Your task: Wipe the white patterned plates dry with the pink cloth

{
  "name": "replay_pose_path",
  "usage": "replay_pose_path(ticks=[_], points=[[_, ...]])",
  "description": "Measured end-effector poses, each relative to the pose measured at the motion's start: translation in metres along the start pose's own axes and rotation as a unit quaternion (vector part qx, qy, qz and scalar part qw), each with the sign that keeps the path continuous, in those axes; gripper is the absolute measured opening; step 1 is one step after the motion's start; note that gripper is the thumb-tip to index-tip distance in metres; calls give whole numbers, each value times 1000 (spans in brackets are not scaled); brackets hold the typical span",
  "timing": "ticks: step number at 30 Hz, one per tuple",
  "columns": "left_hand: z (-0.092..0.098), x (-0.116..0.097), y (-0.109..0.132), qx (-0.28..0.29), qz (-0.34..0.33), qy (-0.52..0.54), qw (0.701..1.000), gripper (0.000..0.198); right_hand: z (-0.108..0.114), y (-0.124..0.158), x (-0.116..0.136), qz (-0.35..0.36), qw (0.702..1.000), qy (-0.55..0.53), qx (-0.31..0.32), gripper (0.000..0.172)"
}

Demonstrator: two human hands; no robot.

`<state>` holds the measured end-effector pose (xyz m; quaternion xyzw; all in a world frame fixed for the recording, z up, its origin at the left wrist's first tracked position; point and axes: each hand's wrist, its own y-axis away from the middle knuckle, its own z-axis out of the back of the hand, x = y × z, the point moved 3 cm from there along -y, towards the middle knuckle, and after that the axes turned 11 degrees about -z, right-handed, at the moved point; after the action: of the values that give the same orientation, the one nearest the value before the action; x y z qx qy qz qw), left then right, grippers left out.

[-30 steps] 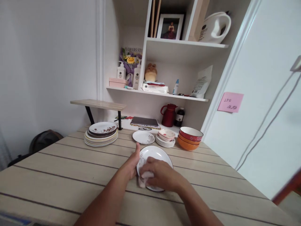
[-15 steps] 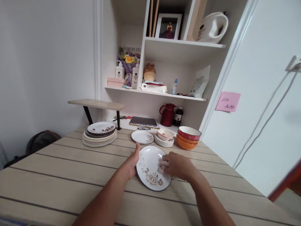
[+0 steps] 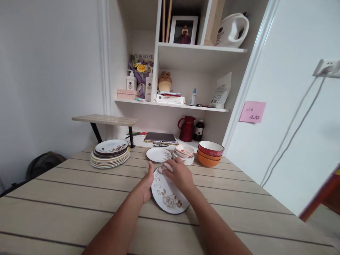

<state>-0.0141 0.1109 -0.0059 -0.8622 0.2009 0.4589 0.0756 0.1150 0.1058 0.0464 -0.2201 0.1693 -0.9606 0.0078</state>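
A white plate [image 3: 168, 193] with a brown flower print and dark rim is tilted toward me above the table. My left hand [image 3: 146, 184] grips its left edge, thumb up along the rim and the other fingers hidden behind. In my right hand [image 3: 178, 173] is a crumpled whitish cloth [image 3: 165, 168], pressed on the plate's upper part. Just behind lies another flowered white plate [image 3: 158, 154]. Small pinkish bowls [image 3: 184, 150] sit on a stack of small white plates [image 3: 188, 161] to its right.
A tall stack of plates [image 3: 110, 156] stands at left by a small wooden riser [image 3: 106, 119]. Red and orange bowls [image 3: 209, 156] are nested at right. Behind are a laptop [image 3: 160, 137], a red jug [image 3: 187, 128] and a dark bottle [image 3: 199, 130].
My right hand has moved the cloth from the plate's right side up and left to its top edge. My left hand keeps its hold. The whole view has shifted slightly.
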Motion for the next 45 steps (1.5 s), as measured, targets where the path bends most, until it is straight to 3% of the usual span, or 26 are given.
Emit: replay_pose_path(ticks=[3,7,10,14,16,19,25,30,37,45], points=[[0,0,1,-2,11,-22,1000,87,13,-5,-26,-63,996,58,-6,26],[-1,-1,2,-4,13,-34,999,89,29,2,-51,-92,986,123,67,26],[0,-1,3,-5,14,-33,999,88,31,14,-47,-35,979,125,154,29],[0,-1,1,-10,16,-32,999,86,17,32,-15,97,964,78,236,39],[1,-1,1,-20,23,-41,999,87,9,36,1,131,964,51,226,36],[2,-1,1,-37,26,-55,997,87,0,31,15,124,978,13,165,29],[3,0,-3,-4,3,-31,1000,84,0,6,-10,33,997,-16,75,22],[4,2,-6,7,12,-38,999,84,0,-1,-32,2,996,-18,84,22],[2,2,-5,37,23,-27,999,86,-5,3,-32,11,996,-17,90,23],[1,0,-3,17,15,-38,999,81,-4,3,-32,18,995,-25,93,22]])
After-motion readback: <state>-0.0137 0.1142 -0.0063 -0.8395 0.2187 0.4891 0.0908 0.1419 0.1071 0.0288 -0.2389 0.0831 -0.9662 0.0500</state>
